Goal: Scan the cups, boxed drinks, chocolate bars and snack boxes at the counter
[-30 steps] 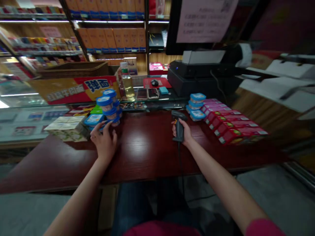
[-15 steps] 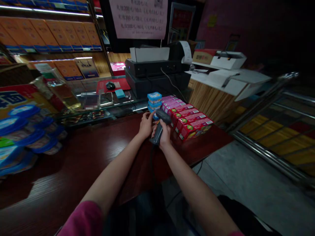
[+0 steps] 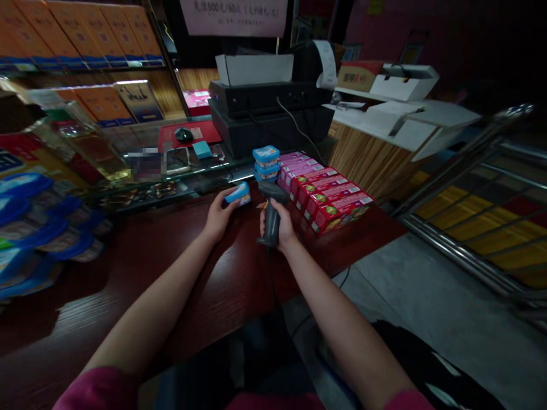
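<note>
My left hand (image 3: 219,217) grips a small blue-lidded tub (image 3: 238,195), tilted, a little above or on the dark red wooden counter (image 3: 192,279). In my right hand (image 3: 284,222) is a dark grey barcode scanner (image 3: 272,213), its handle wrapped by my fingers and its cable running down toward me. Just behind the scanner rises a stack of blue-lidded tubs (image 3: 266,156). To its right lies a row of red boxes (image 3: 333,199), with pink-purple boxes (image 3: 297,165) at the far end.
More blue-lidded tubs (image 3: 47,228) are piled at the left. Behind the counter are a glass case with a mouse (image 3: 183,134), a black cash drawer (image 3: 269,131) and a bottle (image 3: 81,142). A metal railing (image 3: 461,239) stands at the right.
My left hand has moved left from the stack, carrying a tub away from it. The scanner has shifted slightly left and stays in my right hand. The view has tilted down.
</note>
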Demonstrator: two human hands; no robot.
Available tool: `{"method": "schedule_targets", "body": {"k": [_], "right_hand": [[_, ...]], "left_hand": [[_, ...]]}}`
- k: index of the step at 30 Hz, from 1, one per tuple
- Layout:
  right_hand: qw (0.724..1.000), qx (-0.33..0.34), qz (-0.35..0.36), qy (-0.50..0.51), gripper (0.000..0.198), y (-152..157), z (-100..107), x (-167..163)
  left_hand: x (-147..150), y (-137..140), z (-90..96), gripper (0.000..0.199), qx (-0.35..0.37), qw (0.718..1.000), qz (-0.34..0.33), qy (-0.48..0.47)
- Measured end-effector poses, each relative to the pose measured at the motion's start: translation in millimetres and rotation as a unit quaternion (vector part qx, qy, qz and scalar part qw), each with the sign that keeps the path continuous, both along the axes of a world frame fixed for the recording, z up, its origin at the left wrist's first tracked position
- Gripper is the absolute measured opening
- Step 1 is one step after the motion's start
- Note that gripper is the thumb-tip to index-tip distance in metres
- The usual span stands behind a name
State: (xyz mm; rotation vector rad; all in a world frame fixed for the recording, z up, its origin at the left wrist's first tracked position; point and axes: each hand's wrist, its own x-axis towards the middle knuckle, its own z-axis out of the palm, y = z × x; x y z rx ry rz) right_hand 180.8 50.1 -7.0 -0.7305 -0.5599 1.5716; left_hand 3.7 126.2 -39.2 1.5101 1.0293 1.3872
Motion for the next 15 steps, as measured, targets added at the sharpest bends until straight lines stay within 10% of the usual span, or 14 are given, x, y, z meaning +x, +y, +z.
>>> {"method": "schedule_targets", "body": {"k": [8,15], "right_hand": [[0.972,-0.004,0.234,0.003,0.037,-13,-2,-41],[0.945,0.013,0.327,-0.006,0.038,-15,-1,-154]], "left_hand": [[-167,-85,15.0,0.045,-0.182,0.954,-0.009,-0.237],[-216,-115,28.7,0.027,-0.157,0.925,0.046,-0.344]]}}
